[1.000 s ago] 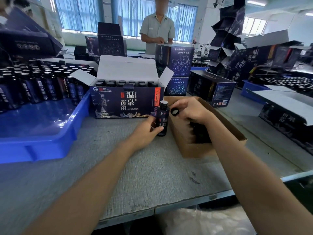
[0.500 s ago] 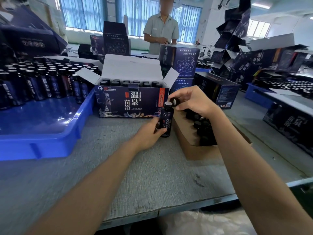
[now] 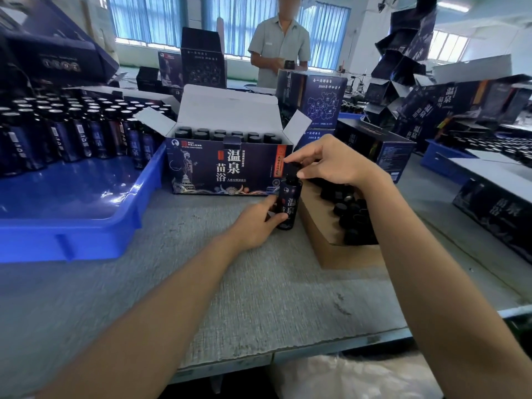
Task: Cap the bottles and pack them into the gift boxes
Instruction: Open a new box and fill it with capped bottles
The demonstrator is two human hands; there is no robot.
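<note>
Small dark bottle with a navy label (image 3: 288,207) stands upright on the grey felt-topped bench (image 3: 230,298), just in front of the right corner of the open dark-blue printed gift box (image 3: 227,171).

Left hand (image 3: 253,226): thumb and fingers curled round the bottle's lower half.

Right hand (image 3: 336,164): fingertips pinch the black plastic cap (image 3: 293,170) at the bottle's neck. I cannot tell whether the cap is fully seated.

Gift box flaps are up, with rows of capped bottles inside.

Brown cardboard carton (image 3: 339,254) of loose black caps sits just right of the bottle.

Blue plastic tray (image 3: 72,226) at left holds more upright bottles.
</note>
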